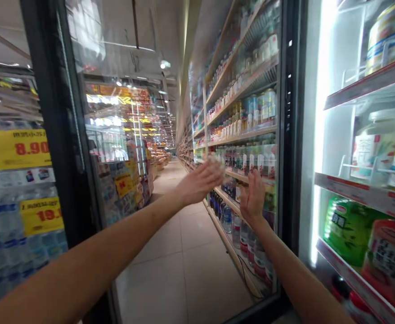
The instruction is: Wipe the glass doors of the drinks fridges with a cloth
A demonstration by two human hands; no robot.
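Observation:
My left hand [197,183] reaches across the glass door [163,252], its fingers and the front of the hand blurred. At the fingertips is a whitish, cloth-like thing [217,165], too smeared to name for certain. Lower and to the right, my right hand [252,198] is raised at the glass with its fingers stretched upward and nothing seen in it. Whether its palm presses on the pane I cannot tell. The door's black frame runs along both sides of the pane.
On the right, a lit cooler holds bottles on shelves [356,189] and green and red packs [347,229]. Through the glass appear long drink shelves [241,130] and a tiled aisle. Stacked water bottles [18,243] with yellow price signs [22,148] stand left.

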